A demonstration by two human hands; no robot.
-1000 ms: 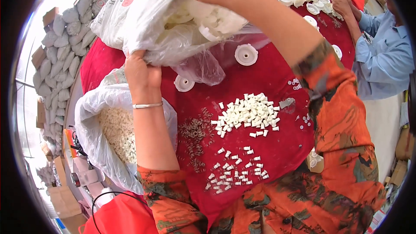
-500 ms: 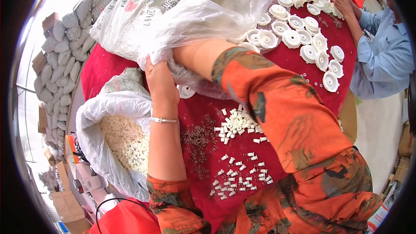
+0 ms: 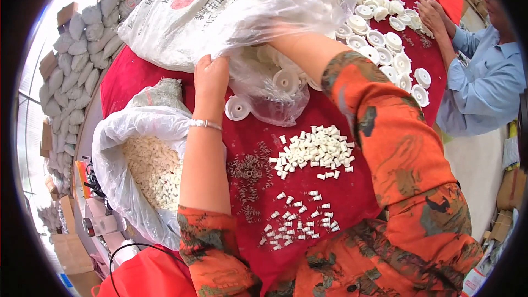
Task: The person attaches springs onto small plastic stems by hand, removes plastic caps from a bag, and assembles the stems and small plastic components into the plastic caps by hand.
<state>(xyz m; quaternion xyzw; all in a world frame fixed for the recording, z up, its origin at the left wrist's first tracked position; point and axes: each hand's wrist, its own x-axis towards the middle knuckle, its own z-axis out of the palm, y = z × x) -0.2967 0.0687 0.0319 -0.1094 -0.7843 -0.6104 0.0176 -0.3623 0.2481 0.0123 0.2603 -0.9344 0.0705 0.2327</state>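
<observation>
A large white woven sack (image 3: pixel 181 11) lies on its side, its clear plastic liner (image 3: pixel 247 27) spilling from the mouth. My left hand (image 3: pixel 211 77) is closed on the liner's edge. My right hand (image 3: pixel 281 28) reaches under the film at the sack's mouth, and its fingers are hidden there. Several round white plastic wheels (image 3: pixel 286 81) show through the liner below my right forearm. One loose white wheel (image 3: pixel 237 108) lies on the red cloth (image 3: pixel 341 198) just below the liner, near my left wrist.
Small cream plastic plugs (image 3: pixel 319 148) lie heaped at the centre, with dark springs (image 3: pixel 250 170) beside them and spaced-out small pieces (image 3: pixel 300 223) nearer me. A lined sack of small parts (image 3: pixel 151 168) stands left. White wheels (image 3: pixel 393 49) spread far right, beside a co-worker's hands (image 3: pixel 434 16).
My right forearm has swung to the right and away from me. The liner has spread, baring wheels inside. My left hand keeps its hold. More of the plug heap shows.
</observation>
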